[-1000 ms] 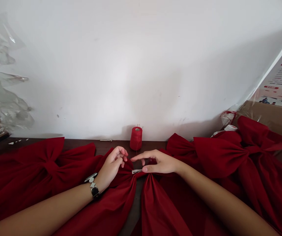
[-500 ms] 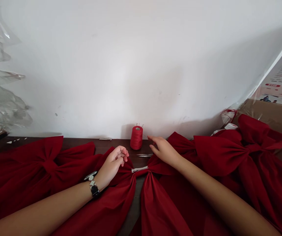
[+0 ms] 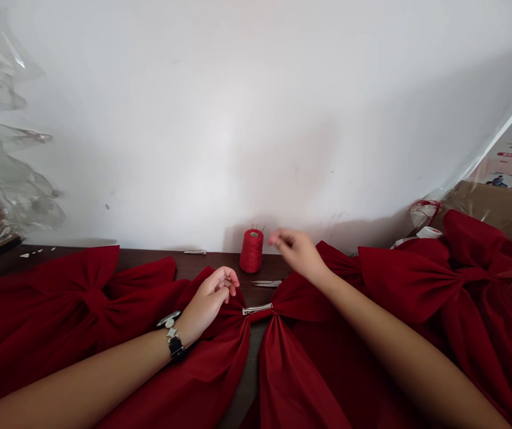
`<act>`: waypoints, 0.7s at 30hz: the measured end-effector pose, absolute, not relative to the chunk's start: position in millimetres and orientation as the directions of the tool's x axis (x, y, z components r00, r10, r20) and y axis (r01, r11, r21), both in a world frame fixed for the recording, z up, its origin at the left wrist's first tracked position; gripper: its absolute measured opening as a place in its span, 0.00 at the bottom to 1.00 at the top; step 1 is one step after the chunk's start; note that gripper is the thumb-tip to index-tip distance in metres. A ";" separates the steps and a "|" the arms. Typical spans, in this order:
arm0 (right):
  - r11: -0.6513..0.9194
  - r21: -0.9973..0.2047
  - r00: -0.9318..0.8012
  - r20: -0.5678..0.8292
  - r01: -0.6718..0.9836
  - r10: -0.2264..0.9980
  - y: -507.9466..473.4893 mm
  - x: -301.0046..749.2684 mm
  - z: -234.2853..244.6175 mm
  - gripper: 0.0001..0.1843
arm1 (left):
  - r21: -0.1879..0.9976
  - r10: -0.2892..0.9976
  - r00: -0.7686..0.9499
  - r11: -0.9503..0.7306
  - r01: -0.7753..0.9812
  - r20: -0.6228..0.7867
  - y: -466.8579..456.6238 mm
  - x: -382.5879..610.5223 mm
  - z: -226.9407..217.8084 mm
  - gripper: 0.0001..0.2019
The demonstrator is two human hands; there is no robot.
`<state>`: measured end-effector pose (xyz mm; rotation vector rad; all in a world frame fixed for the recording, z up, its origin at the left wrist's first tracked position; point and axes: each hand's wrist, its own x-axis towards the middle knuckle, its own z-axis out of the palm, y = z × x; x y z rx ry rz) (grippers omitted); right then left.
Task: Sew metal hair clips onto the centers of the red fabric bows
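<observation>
**A:** Where did you have the left hand (image 3: 214, 295)?

**B:** On my feed it lay on the middle bow (image 3: 283, 369), at 9 o'clock from the metal clip (image 3: 257, 309) on the knot. Its fingers were curled in loosely. I couldn't tell whether they pinched anything.

**A:** And the right hand (image 3: 298, 250)?

**B:** It was lifted off the cloth, at 1 o'clock from the clip and just beside the spool of thread (image 3: 251, 250), not touching it. It was blurred, with the fingers half bent, so I couldn't make out the grip.

**A:** What lay around them?

**B:** The spool stood upright at 12 o'clock, against the wall (image 3: 238, 119). The small scissors (image 3: 265, 283) lay on the dark table (image 3: 184, 265) between spool and clip. One more red bow (image 3: 81, 292) lay at 9 o'clock and another (image 3: 456, 274) at 3 o'clock.
</observation>
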<state>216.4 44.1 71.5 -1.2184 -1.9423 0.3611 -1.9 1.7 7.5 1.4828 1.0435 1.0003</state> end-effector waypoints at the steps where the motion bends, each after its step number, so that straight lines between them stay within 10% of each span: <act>1: 0.502 -0.624 -0.156 0.524 0.599 0.837 46.3 215.4 76.2 0.16 | 0.989 0.958 0.280 -0.101 0.110 0.067 1.8 -2.0 7.3 0.12; 10: 0.530 -0.798 -0.054 0.539 0.287 0.840 29.8 217.4 88.9 0.20 | 0.985 0.945 0.317 -0.127 0.117 0.084 1.2 -5.0 4.7 0.11; 21: 0.141 -0.989 -0.343 0.114 0.054 0.932 -20.2 205.7 37.8 0.24 | 0.941 0.854 0.494 -0.287 0.182 0.164 -8.2 -1.7 13.8 0.14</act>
